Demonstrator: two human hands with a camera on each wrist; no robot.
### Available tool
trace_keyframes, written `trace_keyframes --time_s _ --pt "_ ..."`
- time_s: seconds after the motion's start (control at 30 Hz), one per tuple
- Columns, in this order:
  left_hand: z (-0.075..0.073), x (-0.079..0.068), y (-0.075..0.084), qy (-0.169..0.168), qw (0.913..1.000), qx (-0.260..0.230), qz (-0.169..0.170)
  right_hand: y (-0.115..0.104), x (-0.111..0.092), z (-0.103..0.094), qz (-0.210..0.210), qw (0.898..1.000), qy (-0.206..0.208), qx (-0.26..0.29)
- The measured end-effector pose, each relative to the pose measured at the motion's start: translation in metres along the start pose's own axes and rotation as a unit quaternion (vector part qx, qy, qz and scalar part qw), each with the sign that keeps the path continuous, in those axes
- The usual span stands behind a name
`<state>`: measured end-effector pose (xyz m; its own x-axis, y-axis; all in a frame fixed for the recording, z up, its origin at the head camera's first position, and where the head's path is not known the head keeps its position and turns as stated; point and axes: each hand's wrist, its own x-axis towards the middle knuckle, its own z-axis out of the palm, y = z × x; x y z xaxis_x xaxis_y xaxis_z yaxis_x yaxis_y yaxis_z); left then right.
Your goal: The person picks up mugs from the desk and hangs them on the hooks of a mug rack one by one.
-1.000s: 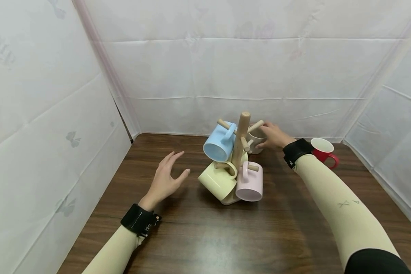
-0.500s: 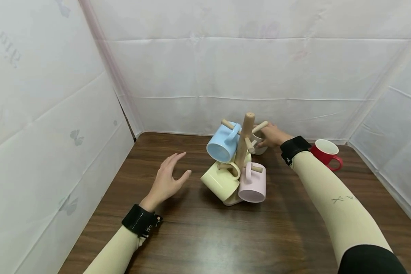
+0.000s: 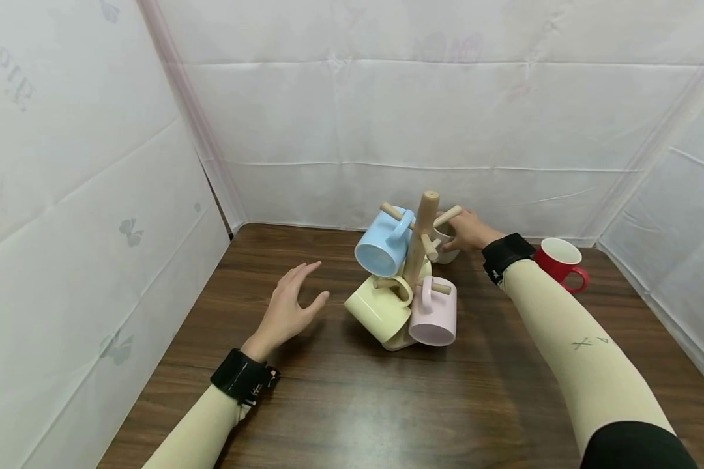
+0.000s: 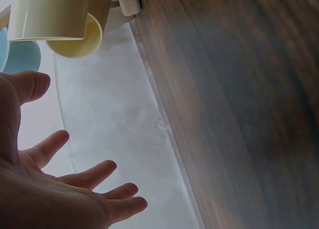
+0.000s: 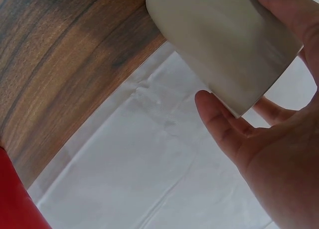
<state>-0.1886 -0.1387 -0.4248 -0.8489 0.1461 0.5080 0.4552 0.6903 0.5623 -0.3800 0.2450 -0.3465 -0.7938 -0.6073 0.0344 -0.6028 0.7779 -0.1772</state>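
Observation:
My right hand [image 3: 470, 231] holds an off-white mug [image 5: 229, 45] behind the wooden mug tree [image 3: 420, 241]. In the right wrist view, the thumb lies on one side of its wall and the fingers on the other, near the rim. A light blue mug [image 3: 381, 246] hangs from an upper peg. Lower down hang a pale yellow mug [image 3: 374, 309] and a pink mug [image 3: 434, 320], with another yellow mug [image 4: 89, 42] partly hidden behind. Left of the tree, my left hand [image 3: 284, 311] hovers with fingers spread, touching nothing.
A red mug [image 3: 554, 264] stands upright at the right, near my right wrist. The dark wooden table [image 3: 352, 404] meets white sheet walls [image 3: 305, 130] at the back and sides. Bare pegs [image 3: 448, 215] stick out from the tree.
The view shifts slightly, so the tree and mugs appear a little further right. Both hands keep nearly the same pose, the right still at the off-white mug.

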Motion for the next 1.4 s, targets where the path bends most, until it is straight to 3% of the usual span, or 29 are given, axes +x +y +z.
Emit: trace_keyframes --time_s 0.37,0.67,0.87,1.07,1.4 --pt "0.003 -0.001 0.001 -0.014 0.9999 -0.004 0.002 0.011 -0.01 0.006 -0.027 0.998 0.053 -0.001" --pt "0.005 0.001 0.002 -0.011 0.9998 -0.011 0.012 0.011 -0.024 0.004 0.033 0.999 0.043 -0.006" --pt "0.009 0.007 0.002 -0.01 0.9996 -0.015 0.022 0.02 -0.037 0.002 0.027 0.997 0.077 -0.004" --pt "0.016 0.002 0.004 -0.005 0.9985 -0.033 0.043 0.023 -0.058 0.009 0.032 0.995 0.092 -0.002" --pt "0.013 0.013 0.016 0.005 0.9957 -0.073 0.056 0.019 -0.084 -0.006 0.009 0.982 0.191 0.001"
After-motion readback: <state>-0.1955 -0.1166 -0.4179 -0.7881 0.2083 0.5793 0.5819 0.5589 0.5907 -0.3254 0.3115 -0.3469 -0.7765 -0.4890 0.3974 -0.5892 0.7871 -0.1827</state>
